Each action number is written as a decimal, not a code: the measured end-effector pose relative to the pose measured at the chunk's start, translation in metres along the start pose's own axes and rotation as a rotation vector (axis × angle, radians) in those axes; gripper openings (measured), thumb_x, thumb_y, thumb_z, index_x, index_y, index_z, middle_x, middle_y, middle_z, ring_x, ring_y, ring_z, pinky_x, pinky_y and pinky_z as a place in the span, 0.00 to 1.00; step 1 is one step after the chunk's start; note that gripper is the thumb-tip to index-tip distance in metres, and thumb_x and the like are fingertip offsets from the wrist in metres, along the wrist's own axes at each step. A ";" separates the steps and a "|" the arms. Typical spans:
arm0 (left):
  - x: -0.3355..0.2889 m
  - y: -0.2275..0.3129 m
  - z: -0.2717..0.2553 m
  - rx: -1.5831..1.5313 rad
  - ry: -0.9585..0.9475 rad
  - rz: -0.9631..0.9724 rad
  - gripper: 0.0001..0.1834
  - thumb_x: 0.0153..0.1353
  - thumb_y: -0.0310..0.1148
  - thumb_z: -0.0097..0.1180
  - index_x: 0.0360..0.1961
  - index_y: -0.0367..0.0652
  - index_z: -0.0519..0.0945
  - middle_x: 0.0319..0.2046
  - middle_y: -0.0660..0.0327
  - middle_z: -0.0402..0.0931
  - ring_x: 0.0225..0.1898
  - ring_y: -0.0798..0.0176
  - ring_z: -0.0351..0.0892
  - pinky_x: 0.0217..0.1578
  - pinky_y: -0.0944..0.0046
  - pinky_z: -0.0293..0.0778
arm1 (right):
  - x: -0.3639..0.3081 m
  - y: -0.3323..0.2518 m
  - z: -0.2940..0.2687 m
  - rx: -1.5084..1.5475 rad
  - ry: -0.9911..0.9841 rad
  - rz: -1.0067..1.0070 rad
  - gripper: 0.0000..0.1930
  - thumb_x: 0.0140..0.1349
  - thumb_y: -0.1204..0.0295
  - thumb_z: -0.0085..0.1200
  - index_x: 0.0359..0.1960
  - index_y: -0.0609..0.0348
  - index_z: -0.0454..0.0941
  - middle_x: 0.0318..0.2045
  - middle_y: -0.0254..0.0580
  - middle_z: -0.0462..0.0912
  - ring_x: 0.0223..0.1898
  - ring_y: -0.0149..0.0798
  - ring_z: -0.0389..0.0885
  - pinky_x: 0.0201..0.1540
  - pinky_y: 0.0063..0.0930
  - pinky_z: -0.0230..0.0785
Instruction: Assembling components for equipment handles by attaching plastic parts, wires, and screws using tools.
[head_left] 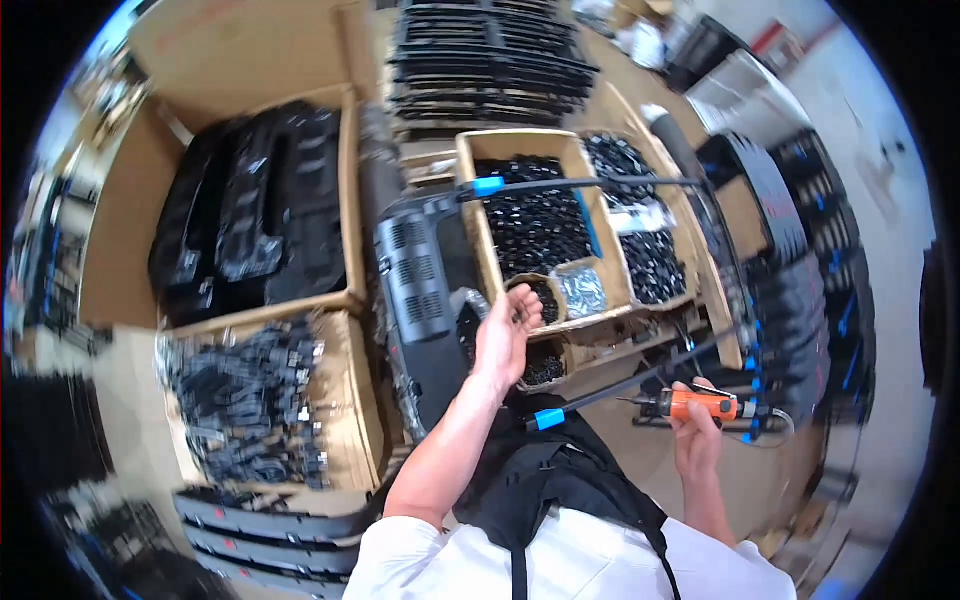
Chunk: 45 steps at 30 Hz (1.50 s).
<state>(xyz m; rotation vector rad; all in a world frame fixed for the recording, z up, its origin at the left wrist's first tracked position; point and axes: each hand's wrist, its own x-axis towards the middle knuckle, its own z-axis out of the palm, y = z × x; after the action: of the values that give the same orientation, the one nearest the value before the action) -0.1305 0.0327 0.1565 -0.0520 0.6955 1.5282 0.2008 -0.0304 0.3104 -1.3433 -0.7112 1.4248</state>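
My left hand [505, 340] is raised at the middle, beside a small round tub of dark small parts [545, 298]. Its fingers are loosely bent with the palm partly showing, and nothing can be seen in it. At the right, my right hand [697, 440] is wrapped round an orange electric screwdriver [700, 405], its bit pointing left and a cable leaving its back end. Between and ahead of my hands lies a black U-shaped tube frame [640, 182] with blue end pieces [548, 418]. It reaches over a divided cardboard box [462, 165] filled with small black parts.
A bag of small silvery parts [580, 290] sits in the divided box. To the left, a large carton [352, 200] holds wrapped black panels, and another box [350, 400] holds bundled cables. Black frames [490, 60] are stacked behind; black panels [790, 320] stand at the right.
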 end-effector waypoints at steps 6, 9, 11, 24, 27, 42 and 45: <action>0.047 -0.022 0.026 0.805 0.089 0.133 0.35 0.83 0.55 0.37 0.75 0.36 0.69 0.74 0.51 0.70 0.77 0.56 0.62 0.75 0.58 0.56 | -0.027 0.035 -0.104 0.060 0.305 -0.014 0.28 0.69 0.72 0.60 0.70 0.54 0.67 0.59 0.52 0.83 0.56 0.42 0.86 0.57 0.42 0.85; 0.040 -0.032 0.016 0.973 0.019 0.283 0.26 0.83 0.48 0.44 0.68 0.39 0.77 0.60 0.54 0.82 0.62 0.55 0.80 0.65 0.58 0.72 | -0.017 0.062 -0.133 0.084 0.407 0.028 0.27 0.69 0.69 0.62 0.69 0.52 0.69 0.59 0.48 0.84 0.56 0.44 0.85 0.61 0.49 0.80; 0.018 -0.043 0.021 0.980 -0.041 0.150 0.23 0.82 0.45 0.47 0.62 0.37 0.80 0.54 0.53 0.85 0.57 0.55 0.84 0.61 0.58 0.75 | 0.009 0.093 -0.153 0.239 0.533 0.174 0.24 0.70 0.67 0.63 0.65 0.49 0.72 0.56 0.43 0.85 0.54 0.44 0.85 0.63 0.51 0.76; -0.071 -0.140 0.057 2.285 -0.049 -0.239 0.31 0.77 0.60 0.44 0.49 0.43 0.86 0.43 0.44 0.88 0.48 0.39 0.88 0.51 0.42 0.81 | 0.231 0.283 -0.158 0.305 0.203 0.401 0.13 0.64 0.65 0.70 0.44 0.41 0.76 0.40 0.29 0.82 0.41 0.31 0.82 0.43 0.37 0.78; -0.064 -0.146 0.051 2.303 0.148 -0.226 0.32 0.78 0.61 0.42 0.48 0.44 0.86 0.41 0.45 0.89 0.47 0.39 0.88 0.51 0.42 0.81 | 0.253 0.278 -0.130 0.248 0.235 0.549 0.14 0.62 0.71 0.69 0.44 0.45 0.76 0.38 0.29 0.81 0.40 0.31 0.84 0.40 0.30 0.81; -0.058 -0.150 0.064 2.320 0.319 -0.321 0.32 0.77 0.61 0.43 0.42 0.45 0.88 0.38 0.45 0.89 0.44 0.41 0.89 0.49 0.44 0.83 | 0.306 0.298 -0.115 0.341 0.088 0.732 0.13 0.74 0.58 0.63 0.52 0.47 0.80 0.50 0.35 0.85 0.55 0.36 0.82 0.64 0.36 0.74; -0.054 -0.152 0.074 2.281 0.290 -0.333 0.31 0.77 0.61 0.43 0.43 0.47 0.88 0.39 0.46 0.89 0.45 0.40 0.89 0.50 0.44 0.83 | 0.320 0.323 -0.113 0.304 0.142 0.811 0.12 0.73 0.57 0.64 0.50 0.45 0.82 0.46 0.33 0.85 0.48 0.34 0.84 0.49 0.33 0.82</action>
<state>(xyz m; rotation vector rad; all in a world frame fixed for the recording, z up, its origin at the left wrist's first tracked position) 0.0434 0.0052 0.1813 1.2334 2.0986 -0.2560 0.2639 0.1390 -0.1223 -1.5339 0.1926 1.9325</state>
